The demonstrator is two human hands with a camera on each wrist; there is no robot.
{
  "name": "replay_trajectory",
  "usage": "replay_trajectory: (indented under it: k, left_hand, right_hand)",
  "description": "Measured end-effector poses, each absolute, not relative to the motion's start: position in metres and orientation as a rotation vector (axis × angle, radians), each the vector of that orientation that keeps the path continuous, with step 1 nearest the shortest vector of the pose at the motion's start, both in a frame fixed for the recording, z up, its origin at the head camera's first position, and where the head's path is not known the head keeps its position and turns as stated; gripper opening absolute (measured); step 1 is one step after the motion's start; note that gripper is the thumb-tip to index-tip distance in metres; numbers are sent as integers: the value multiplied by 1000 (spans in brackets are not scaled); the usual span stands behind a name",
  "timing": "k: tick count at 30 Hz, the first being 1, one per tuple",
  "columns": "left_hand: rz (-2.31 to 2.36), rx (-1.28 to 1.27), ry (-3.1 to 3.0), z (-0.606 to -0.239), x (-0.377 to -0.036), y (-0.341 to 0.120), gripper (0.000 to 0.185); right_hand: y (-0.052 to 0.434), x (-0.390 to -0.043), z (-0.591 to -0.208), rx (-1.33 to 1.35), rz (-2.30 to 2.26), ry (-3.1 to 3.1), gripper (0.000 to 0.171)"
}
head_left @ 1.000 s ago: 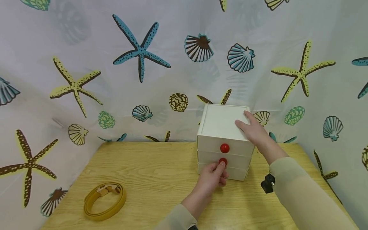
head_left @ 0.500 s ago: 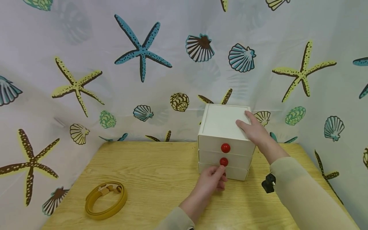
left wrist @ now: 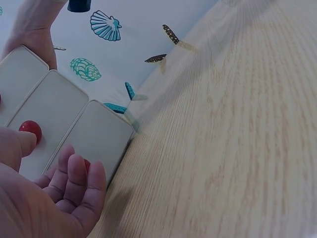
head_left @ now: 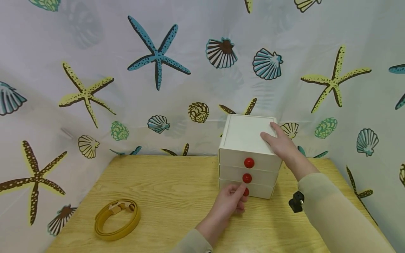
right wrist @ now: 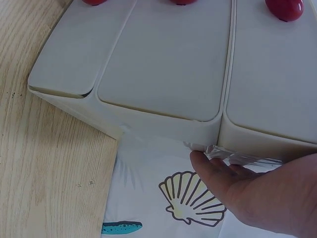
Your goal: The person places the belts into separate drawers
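Note:
A white chest of three drawers [head_left: 243, 137] with round red knobs stands at the table's back right. All its drawers look closed. My left hand [head_left: 226, 202] is in front of the bottom drawer [head_left: 261, 190], its thumb tip beside the partly covered bottom knob [head_left: 246, 192]. In the left wrist view, its fingers [left wrist: 74, 186] bend loosely around that knob, well apart from the thumb, without a visible pinch. My right hand [head_left: 280, 142] rests over the chest's top right edge, thumb and a finger on top. The right wrist view shows other fingers [right wrist: 213, 171] against the chest's side.
A coiled mustard-yellow belt [head_left: 117, 220] lies on the wooden table [head_left: 164, 182] at the front left. Behind and beside the table hangs a white curtain [head_left: 177, 95] printed with starfish and shells.
My left hand has moved down from the middle drawer's knob to the bottom one, uncovering the middle knob. The right hand stays on the chest, and the drawers have not visibly moved.

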State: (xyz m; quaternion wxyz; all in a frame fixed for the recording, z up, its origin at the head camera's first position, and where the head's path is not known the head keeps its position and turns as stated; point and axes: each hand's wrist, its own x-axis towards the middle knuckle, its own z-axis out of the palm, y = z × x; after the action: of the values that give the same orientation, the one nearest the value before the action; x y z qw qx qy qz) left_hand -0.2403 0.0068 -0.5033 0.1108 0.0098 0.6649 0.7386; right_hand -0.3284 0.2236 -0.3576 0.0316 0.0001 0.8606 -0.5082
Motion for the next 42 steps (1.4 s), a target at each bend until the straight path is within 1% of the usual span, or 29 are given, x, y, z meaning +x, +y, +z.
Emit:
replay_trajectory:
  k: [8,34,42]
  left_hand:
    - [2171,13,1920,-509,-241,5,34]
    - [2111,-29,1973,-512,-241,7,28]
    - [2079,-28,1993,-514,-242,10,33]
  right_hand:
    - [223,-330,-359,10,-1555,2646,84]
    - [224,-332,-360,4,-1548,2658,85]
    - [223,-330,-358,8,-1566,2651,84]
